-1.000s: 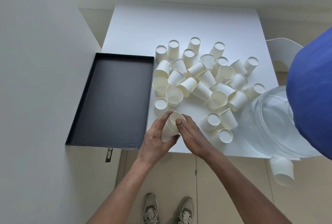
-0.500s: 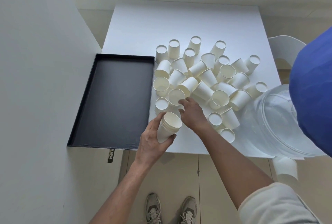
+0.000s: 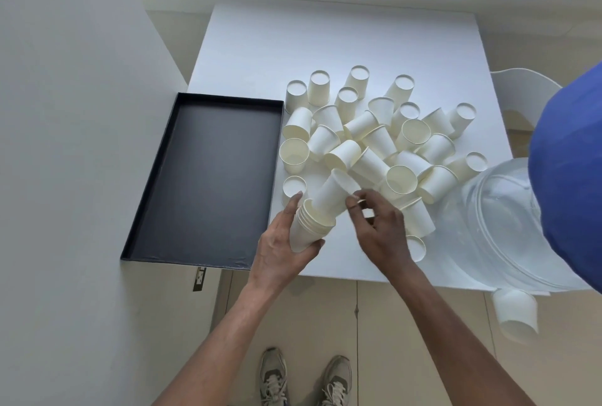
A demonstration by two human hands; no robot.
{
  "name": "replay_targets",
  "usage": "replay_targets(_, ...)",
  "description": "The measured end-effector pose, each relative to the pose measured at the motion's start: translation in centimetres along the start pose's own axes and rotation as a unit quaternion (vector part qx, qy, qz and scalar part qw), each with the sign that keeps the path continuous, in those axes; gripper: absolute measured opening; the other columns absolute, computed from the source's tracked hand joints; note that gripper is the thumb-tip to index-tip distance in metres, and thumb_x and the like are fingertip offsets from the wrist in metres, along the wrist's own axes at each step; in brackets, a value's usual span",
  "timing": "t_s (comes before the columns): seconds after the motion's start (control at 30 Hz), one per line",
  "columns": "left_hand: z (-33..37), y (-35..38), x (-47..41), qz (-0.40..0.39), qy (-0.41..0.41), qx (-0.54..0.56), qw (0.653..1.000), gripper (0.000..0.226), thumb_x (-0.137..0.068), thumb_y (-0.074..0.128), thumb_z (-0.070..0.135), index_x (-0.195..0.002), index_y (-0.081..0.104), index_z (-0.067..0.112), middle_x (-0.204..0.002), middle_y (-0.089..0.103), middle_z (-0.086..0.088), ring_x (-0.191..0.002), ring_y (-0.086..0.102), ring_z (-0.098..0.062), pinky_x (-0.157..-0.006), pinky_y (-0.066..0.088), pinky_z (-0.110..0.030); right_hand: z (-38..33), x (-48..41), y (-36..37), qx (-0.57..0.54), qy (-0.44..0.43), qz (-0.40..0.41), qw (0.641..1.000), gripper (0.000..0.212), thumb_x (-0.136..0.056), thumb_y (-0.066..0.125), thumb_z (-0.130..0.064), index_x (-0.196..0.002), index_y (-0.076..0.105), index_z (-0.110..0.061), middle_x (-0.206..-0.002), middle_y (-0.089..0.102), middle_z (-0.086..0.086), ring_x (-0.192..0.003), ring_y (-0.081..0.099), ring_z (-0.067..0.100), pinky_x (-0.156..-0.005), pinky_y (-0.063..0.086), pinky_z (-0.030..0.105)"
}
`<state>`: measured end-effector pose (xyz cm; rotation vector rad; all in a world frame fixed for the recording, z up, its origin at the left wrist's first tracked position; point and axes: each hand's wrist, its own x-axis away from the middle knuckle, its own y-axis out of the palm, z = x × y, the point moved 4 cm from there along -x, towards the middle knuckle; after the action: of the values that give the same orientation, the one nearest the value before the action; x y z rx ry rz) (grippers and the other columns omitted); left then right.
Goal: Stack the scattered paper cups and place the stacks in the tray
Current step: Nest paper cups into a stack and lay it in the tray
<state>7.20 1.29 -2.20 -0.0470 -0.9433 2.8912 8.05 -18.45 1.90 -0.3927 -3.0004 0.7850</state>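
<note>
My left hand [image 3: 280,249] grips a short stack of white paper cups [image 3: 304,229] above the table's front edge, just right of the tray. My right hand [image 3: 378,226] pinches the rim of a single paper cup [image 3: 334,195], whose base sits tilted in the mouth of the stack. Several loose cups [image 3: 374,141] lie scattered and tipped over across the white table [image 3: 325,34] beyond my hands. The black tray [image 3: 202,177] lies to the left with nothing in it.
A clear plastic container [image 3: 508,229] lies at the table's right front corner. One cup [image 3: 516,314] shows below the table's edge at the right. A grey wall [image 3: 81,145] runs along the tray's left side. A white chair [image 3: 521,86] stands behind right.
My right hand reached into the pile, took one cup and brought it back to the stack in my left hand. The left hand stayed nearly in place.
</note>
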Motion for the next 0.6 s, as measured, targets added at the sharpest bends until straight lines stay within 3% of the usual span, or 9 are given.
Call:
replay_targets(0.1, 0.8, 0.6, -0.4, -0.006, 0.006, 0.011, 1.000, 0.100, -0.078, 0.085, 0.037, -0.160, 0.027, 0.039, -0.125, 0.065, 0.005, -0.098, 0.065, -0.015, -0.082, 0.052, -0.025, 0.9, 1.0, 1.2, 0.024, -0.043, -0.075, 0.996, 0.014, -0.099, 0.060, -0.030, -0.096, 0.065, -0.018, -0.095, 0.066, -0.009, -0.091, 0.064, 0.015, -0.061, 0.054, 0.030)
replay_targets(0.23, 1.6, 1.2, -0.6, -0.011, 0.030, 0.010, 0.999, 0.085, -0.081, 0.084, 0.038, -0.154, 0.040, 0.036, -0.121, 0.064, 0.005, -0.097, 0.062, -0.009, -0.080, 0.055, -0.028, 2.1, 1.7, 2.2, 0.068, -0.051, -0.186, 0.979, 0.026, -0.101, 0.047, -0.048, -0.101, 0.065, -0.030, -0.106, 0.064, -0.018, -0.103, 0.058, 0.014, -0.083, 0.052, 0.034)
replay_targets(0.27, 1.5, 1.2, -0.6, -0.013, 0.031, 0.005, 0.999, 0.083, -0.080, 0.084, 0.036, -0.152, 0.044, 0.034, -0.122, 0.064, 0.005, -0.097, 0.059, -0.007, -0.081, 0.054, -0.028, 2.2, 1.3, 1.8, 0.069, -0.047, -0.165, 0.983, 0.026, -0.101, 0.046, -0.047, -0.102, 0.066, -0.030, -0.108, 0.066, -0.017, -0.104, 0.058, 0.014, -0.087, 0.049, 0.034)
replay_targets(0.33, 1.2, 1.2, -0.5, -0.018, 0.024, 0.003, 1.000, 0.083, -0.078, 0.086, 0.033, -0.150, 0.046, 0.035, -0.123, 0.063, 0.007, -0.096, 0.054, -0.002, -0.081, 0.049, -0.022, 2.3, -0.2, -0.1, 0.112, -0.033, -0.010, 0.993, 0.026, -0.097, 0.050, -0.040, -0.101, 0.071, -0.025, -0.108, 0.071, -0.005, -0.103, 0.060, 0.022, -0.089, 0.048, 0.040)
replay_targets(0.4, 1.0, 1.2, -0.3, -0.021, 0.015, 0.010, 1.000, 0.084, -0.077, 0.087, 0.031, -0.149, 0.045, 0.037, -0.124, 0.062, 0.009, -0.098, 0.051, 0.000, -0.081, 0.042, -0.011, 3.2, -2.3, -2.3, 0.225, 0.054, 0.111, 0.967, 0.025, -0.094, 0.058, -0.034, -0.110, 0.072, -0.019, -0.111, 0.064, 0.010, -0.106, 0.057, 0.036, -0.088, 0.047, 0.046)
replay_targets(0.5, 0.8, 1.3, 0.1, -0.024, 0.012, 0.019, 0.999, 0.084, -0.077, 0.087, 0.030, -0.150, 0.044, 0.038, -0.128, 0.060, 0.011, -0.103, 0.052, 0.001, -0.083, 0.038, -0.001, 5.5, -4.8, -3.7, 0.329, 0.243, 0.042, 0.912, 0.040, -0.095, 0.059, -0.037, -0.133, 0.061, -0.023, -0.126, 0.049, 0.016, -0.121, 0.043, 0.040, -0.097, 0.038, 0.048)
replay_targets(0.6, 0.8, 1.4, 0.4, -0.023, 0.013, 0.024, 0.999, 0.086, -0.078, 0.086, 0.029, -0.151, 0.042, 0.039, -0.130, 0.060, 0.011, -0.106, 0.054, 0.000, -0.088, 0.043, -0.008, 7.2, -6.0, -3.5, 0.344, 0.307, -0.021, 0.887, 0.039, -0.093, 0.057, -0.039, -0.129, 0.063, -0.026, -0.130, 0.052, 0.014, -0.126, 0.040, 0.036, -0.102, 0.029, 0.047)
